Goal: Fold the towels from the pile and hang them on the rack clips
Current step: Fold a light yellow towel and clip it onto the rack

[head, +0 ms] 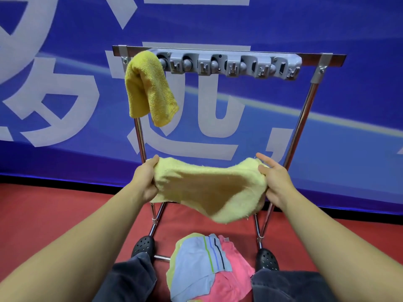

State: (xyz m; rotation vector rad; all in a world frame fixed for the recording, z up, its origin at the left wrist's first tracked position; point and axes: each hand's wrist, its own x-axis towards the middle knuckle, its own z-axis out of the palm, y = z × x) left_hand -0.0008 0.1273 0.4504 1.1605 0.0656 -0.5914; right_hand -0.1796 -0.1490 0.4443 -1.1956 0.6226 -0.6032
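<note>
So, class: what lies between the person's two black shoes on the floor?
In the head view, the towel pile lies between the left shoe and right shoe, on the red floor.

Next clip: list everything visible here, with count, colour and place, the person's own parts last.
Dark yellow terry towel: one, hangs from the leftmost clip.
Pale yellow terry towel: one, stretched between both hands.
Grey plastic clip strip: one, on the rack's top bar.
Chrome metal rack: one, on the red floor.
Towel pile: blue, pink, yellow-green, between the feet.
Blue banner: one, behind.
Black clogs: two.
Left hand, right hand: grip on pale towel ends.
</note>
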